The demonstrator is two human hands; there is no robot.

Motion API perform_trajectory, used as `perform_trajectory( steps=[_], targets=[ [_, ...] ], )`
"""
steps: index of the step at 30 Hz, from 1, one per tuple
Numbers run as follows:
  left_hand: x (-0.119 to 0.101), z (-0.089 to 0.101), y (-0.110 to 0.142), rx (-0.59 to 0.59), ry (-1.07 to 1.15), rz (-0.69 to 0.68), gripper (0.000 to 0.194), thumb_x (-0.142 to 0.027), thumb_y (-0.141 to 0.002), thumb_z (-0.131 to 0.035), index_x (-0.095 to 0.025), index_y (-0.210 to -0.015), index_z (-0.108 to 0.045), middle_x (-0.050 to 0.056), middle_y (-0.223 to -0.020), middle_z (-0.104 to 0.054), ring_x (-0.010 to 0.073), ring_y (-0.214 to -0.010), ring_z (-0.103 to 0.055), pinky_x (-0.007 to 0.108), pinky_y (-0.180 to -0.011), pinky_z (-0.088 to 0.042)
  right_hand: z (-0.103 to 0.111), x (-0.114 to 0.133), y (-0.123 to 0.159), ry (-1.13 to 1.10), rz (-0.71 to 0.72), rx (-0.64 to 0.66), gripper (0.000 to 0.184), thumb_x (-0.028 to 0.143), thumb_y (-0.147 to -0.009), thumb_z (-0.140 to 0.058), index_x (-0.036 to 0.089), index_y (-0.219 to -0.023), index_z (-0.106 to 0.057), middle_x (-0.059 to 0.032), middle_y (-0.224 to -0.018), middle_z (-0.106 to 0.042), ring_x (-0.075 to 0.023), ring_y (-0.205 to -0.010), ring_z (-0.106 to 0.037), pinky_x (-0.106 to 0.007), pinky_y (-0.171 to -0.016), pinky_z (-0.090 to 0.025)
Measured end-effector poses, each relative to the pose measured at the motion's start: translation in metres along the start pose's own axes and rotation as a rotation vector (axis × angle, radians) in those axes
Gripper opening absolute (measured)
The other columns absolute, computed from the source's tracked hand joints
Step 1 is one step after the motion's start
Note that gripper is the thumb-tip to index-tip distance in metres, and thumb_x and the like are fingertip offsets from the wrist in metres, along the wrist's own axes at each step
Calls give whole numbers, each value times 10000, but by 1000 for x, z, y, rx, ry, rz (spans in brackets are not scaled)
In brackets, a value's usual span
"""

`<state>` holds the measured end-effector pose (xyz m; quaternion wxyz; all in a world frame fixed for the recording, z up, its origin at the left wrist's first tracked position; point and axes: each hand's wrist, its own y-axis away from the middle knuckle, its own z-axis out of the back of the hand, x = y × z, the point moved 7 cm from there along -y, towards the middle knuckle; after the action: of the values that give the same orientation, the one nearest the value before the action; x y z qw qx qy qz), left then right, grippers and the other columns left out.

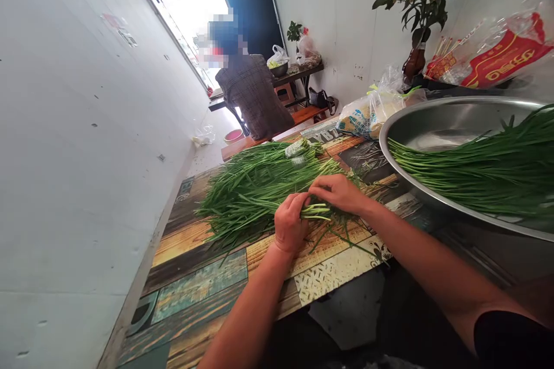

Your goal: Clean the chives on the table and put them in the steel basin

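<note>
A small bunch of garlic chives (318,211) is gripped in my left hand (291,220), its pale stem ends pointing right. Close beside it, my right hand (340,193) has thumb and fingertips pinched together at the stems; whatever lies between them is too small to make out. Behind both hands a large heap of garlic chives (246,184) spreads over the patterned table (201,279), with white wrapping around some stems at its far side. Loose trimmings lie under and to the right of my hands.
At right stands a wide metal basin (433,105) holding more long green chives. Plastic bags (367,112), a potted plant (422,6) and a red package (506,52) are behind it. A person (257,95) sits facing away at another table. A white wall (86,155) runs along the left.
</note>
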<state>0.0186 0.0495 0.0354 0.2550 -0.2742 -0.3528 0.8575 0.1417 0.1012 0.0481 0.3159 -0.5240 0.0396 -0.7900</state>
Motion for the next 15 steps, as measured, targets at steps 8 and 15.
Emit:
perform_trajectory(
  steps=[8,15],
  targets=[
    [-1,-1,-1,49,-40,14,128,-161,-894,-493,-176,-922,-617,37,-808,-686,144,-720,-625,249,-668,-469,5,-4,1,-9,-82,38,193,314,-788,-625,158,-741,-731,-26,-694,-717,-130,-621,-605,-235,-571,-431],
    [-8,11,-6,-24,-200,-103,151,-136,-886,-466,-177,-934,-603,44,-792,-677,158,-718,-599,272,-684,-451,39,-11,1,-197,-168,-127,282,425,-693,-711,150,-647,-667,16,-541,-602,-86,-487,-479,-222,-469,-355]
  ],
)
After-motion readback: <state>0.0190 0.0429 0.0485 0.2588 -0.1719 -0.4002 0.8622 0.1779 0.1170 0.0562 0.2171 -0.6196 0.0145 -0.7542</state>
